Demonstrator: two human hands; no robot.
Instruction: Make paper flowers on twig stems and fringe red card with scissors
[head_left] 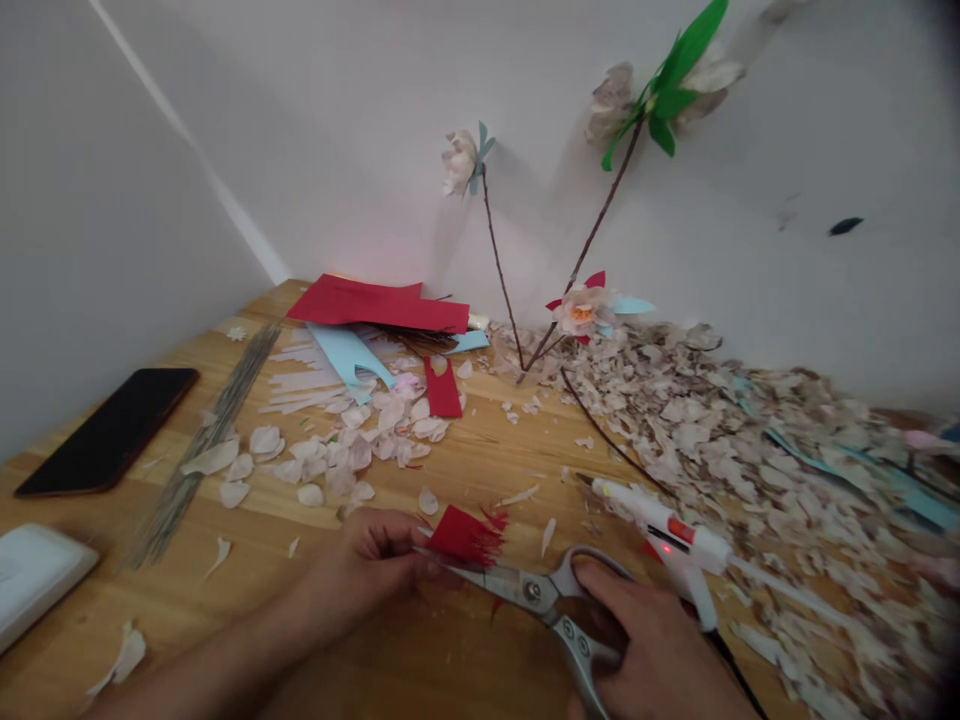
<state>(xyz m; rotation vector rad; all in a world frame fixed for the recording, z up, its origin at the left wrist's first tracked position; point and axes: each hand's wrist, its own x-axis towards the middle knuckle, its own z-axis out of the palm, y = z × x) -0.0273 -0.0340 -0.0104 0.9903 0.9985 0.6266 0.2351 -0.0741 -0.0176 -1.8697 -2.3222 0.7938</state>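
The left hand (364, 570) pinches a fringed piece of red paper (463, 535) between thumb and fingers. The right hand (645, 640) is clenched around the handles of a pair of steel scissors (529, 590), whose blades point left and lie along the paper's lower edge, close to the left hand. I cannot tell whether the blades are biting into the paper.

Just past the right hand, a white hot glue gun (664, 525) with a red band lies on the wooden table (225, 610), and its black cord (739, 680) runs toward the lower edge of the view. Loose pale petals (330, 460) are scattered ahead of the hands, and a large heap of dried petals (675, 420) spreads along the wall to the right.

Farther ahead lie red paper sheets (379, 305), a light blue paper cutout (349, 360), and a red paper strip (442, 388). Flowers on thin twigs (461, 160) rise against the wall. To the left are a bundle of thin dry stalks (202, 450), a black phone (105, 430), and a white box (34, 580).
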